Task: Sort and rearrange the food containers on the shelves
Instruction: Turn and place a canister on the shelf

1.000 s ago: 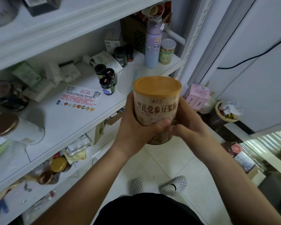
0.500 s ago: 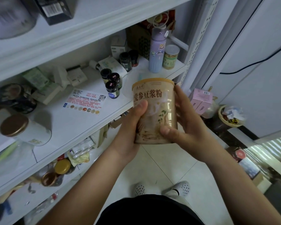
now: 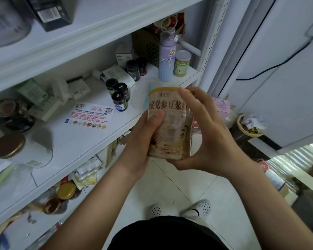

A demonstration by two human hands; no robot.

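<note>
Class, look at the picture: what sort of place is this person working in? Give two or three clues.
Most likely a household pantry or storage corner: white shelves crowded with small dark jars and a purple water bottle, a tiled floor, and a labelled food canister.

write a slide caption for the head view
A tan-lidded canister gripped by the left hand and right hand, before a white shelf.

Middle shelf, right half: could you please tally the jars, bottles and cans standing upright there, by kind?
Small dark jars: 5
Purple bottle: 1
Pale-lidded can: 1
Total: 7
</note>
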